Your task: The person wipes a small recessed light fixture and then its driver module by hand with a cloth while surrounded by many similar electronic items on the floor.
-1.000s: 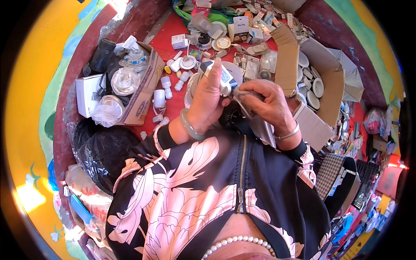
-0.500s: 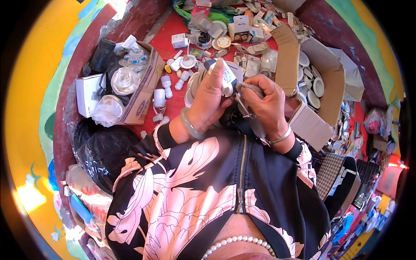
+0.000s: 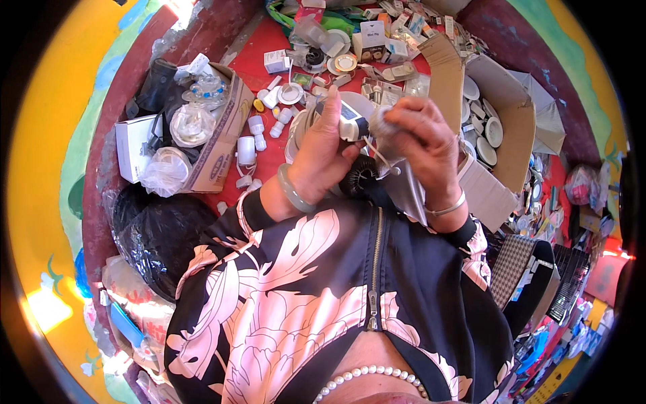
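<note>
My left hand (image 3: 311,161), with a pale bangle at the wrist, is closed round a small white device (image 3: 348,129) with a dark side and a label; the thumb points up along it. A thin white cable (image 3: 377,155) hangs from the device. Just to the right, my right hand (image 3: 425,145) pinches a fuzzy grey pad (image 3: 382,122), blurred by motion and a little apart from the device. Beneath the hands are a black ridged round thing (image 3: 360,176) and a shiny grey sheet (image 3: 406,194). White round lamps (image 3: 291,93) and white bulb holders (image 3: 256,128) lie beyond on the red cloth.
At the left stands a cardboard box (image 3: 225,151) of wrapped fittings, beside a black plastic bag (image 3: 158,232). An open carton (image 3: 515,135) at the right holds white discs. Small boxes (image 3: 372,39) crowd the far side. A checked case (image 3: 513,269) lies at the lower right.
My right hand has lifted the grey pad slightly up and away from the device, uncovering more of the cable. My left hand has shifted slightly left with the device.
</note>
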Action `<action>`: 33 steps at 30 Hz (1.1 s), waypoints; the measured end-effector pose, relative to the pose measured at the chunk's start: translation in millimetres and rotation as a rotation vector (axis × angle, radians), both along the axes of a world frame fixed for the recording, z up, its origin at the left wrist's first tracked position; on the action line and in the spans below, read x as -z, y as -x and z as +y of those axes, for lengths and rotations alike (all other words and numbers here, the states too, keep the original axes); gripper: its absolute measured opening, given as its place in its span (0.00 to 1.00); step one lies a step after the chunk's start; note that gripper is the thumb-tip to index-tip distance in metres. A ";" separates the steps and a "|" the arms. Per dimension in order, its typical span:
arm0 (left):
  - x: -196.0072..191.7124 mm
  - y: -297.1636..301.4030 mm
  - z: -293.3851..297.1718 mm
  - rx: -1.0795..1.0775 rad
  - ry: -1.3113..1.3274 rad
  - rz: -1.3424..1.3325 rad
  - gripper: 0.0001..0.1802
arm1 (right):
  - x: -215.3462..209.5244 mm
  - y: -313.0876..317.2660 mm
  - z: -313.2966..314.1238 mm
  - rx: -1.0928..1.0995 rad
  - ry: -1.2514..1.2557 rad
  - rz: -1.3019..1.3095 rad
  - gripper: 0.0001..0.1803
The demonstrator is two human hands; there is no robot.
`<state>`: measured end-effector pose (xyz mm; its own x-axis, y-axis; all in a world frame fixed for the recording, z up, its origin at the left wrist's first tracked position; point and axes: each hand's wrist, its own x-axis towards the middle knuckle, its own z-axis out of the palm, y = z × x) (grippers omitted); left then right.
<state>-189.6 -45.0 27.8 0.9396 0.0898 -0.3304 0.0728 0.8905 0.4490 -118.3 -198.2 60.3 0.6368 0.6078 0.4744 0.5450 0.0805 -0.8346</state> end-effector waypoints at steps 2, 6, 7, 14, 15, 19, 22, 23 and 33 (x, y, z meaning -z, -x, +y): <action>1.0 -0.2 -4.3 0.043 -0.081 -0.055 0.23 | -9.2 4.4 4.6 -0.142 0.137 -0.233 0.15; -1.9 -1.8 -11.7 -0.015 -0.117 -0.025 0.22 | -9.7 8.0 4.6 -0.156 0.239 -0.412 0.15; 3.5 0.4 -9.4 0.017 -0.119 -0.033 0.23 | -9.7 8.4 4.3 -0.161 0.224 -0.372 0.15; -4.4 4.2 -1.7 -0.015 -0.291 -0.018 0.22 | -21.1 2.0 -8.6 0.136 0.321 -0.376 0.13; -3.6 3.9 -0.9 -0.001 -0.284 -0.023 0.22 | -27.2 7.8 -7.1 0.143 0.293 -0.385 0.13; 4.9 -0.6 -4.1 -0.025 -0.247 -0.044 0.23 | -21.7 18.7 5.7 -0.029 0.301 -0.605 0.14; 5.6 -0.2 -6.7 -0.029 -0.268 -0.054 0.23 | -19.3 22.7 10.3 -0.059 0.348 -0.717 0.13; 5.2 0.6 -6.0 -0.018 -0.287 -0.060 0.23 | -18.5 23.9 10.5 -0.042 0.350 -0.730 0.13; -4.3 0.4 -5.5 0.000 -0.372 -0.041 0.19 | -15.7 26.8 8.8 0.304 0.560 -1.017 0.13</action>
